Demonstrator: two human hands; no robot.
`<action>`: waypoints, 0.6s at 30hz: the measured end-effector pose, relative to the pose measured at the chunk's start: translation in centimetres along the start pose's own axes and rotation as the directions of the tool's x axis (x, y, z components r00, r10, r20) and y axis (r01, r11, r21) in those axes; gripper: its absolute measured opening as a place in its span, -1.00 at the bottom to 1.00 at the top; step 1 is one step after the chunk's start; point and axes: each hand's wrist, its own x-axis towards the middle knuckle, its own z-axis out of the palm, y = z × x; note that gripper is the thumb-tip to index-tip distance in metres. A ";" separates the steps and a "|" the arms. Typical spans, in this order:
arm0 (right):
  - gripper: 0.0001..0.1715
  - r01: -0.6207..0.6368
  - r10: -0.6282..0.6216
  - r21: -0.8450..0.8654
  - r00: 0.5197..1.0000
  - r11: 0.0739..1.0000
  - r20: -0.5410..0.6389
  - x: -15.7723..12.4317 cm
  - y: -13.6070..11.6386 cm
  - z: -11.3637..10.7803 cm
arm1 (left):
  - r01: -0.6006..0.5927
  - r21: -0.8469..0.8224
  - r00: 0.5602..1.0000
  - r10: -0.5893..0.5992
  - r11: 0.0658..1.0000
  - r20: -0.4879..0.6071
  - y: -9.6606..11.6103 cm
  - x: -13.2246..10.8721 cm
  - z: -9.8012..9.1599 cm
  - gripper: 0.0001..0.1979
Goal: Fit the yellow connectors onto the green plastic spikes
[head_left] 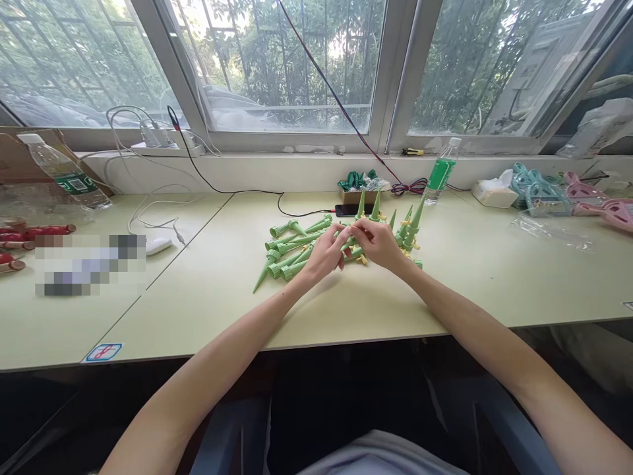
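My left hand [325, 254] and my right hand [378, 243] meet over the middle of the pale green table [222, 297], fingers pinched together on a green plastic spike piece [350, 239] between them. To the left of my hands lies a pile of green cone-shaped spikes [289, 254], all on their sides. Right of my hands, several green spikes [408, 227] stand upright with small yellow parts at their bases. What exactly my fingertips grip is partly hidden.
A black phone [346, 210] and a small box of green parts [359, 188] sit behind the spikes. Water bottles stand at the far left [66, 173] and by the window [442, 173]. Cables, a white charger [158, 245], tissues [494, 191] and pink and teal items [568, 194] line the back.
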 end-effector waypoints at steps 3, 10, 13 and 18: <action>-0.60 0.002 -0.002 0.001 1.000 1.000 -0.004 0.0 0.0 0.0 | -0.056 0.092 0.998 0.058 0.994 -0.024 -0.1 -0.1 0.0 -0.58; -0.67 0.024 -0.024 0.020 1.000 1.000 -0.002 0.0 0.1 0.0 | -0.125 0.163 0.989 0.136 0.979 -0.053 -0.3 -0.2 0.3 -0.60; -0.69 0.025 -0.025 0.013 1.000 1.000 -0.006 0.1 0.2 0.0 | -0.142 0.178 0.985 0.157 0.974 -0.070 -0.2 -0.3 0.5 -0.62; -0.65 0.025 -0.025 0.009 1.000 1.000 -0.008 0.1 0.2 0.1 | -0.134 0.206 0.983 0.156 0.969 -0.094 0.0 -0.4 0.5 -0.67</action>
